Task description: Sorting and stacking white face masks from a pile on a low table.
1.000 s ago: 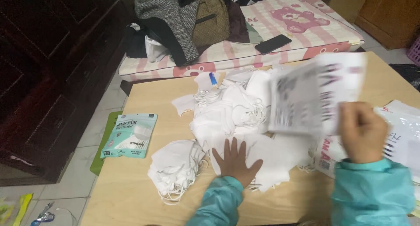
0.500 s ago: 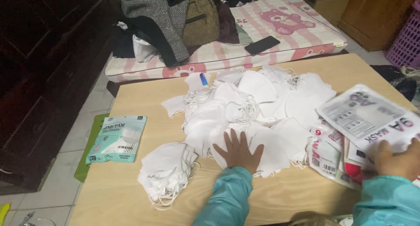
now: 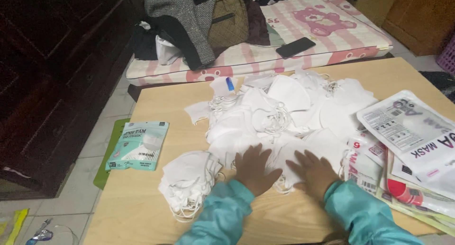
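Both hands are flat, palms down, fingers spread wide, nothing gripped. The left hand (image 3: 255, 168) and the right hand (image 3: 313, 171) sit side by side, pressing on the near edge of the big loose pile of white fabric face masks (image 3: 284, 112) in the middle of the light wooden desk (image 3: 142, 216). Sleeves are teal.

Just left of the left hand there's a smaller neat stack of white face masks (image 3: 187, 181) with ear loops hanging off the front. Right of the right hand, a messy heap of flat white printed mask packets (image 3: 407, 145) overlaps along the desk's right edge. Further left, a sealed teal mask packet (image 3: 138, 144) lies by itself near the desk's left edge.

Past the desk is a pink-and-white striped mattress (image 3: 332, 34) with a black phone (image 3: 295, 47) on it and a heap of dark and grey clothes (image 3: 189, 22) at its left end.
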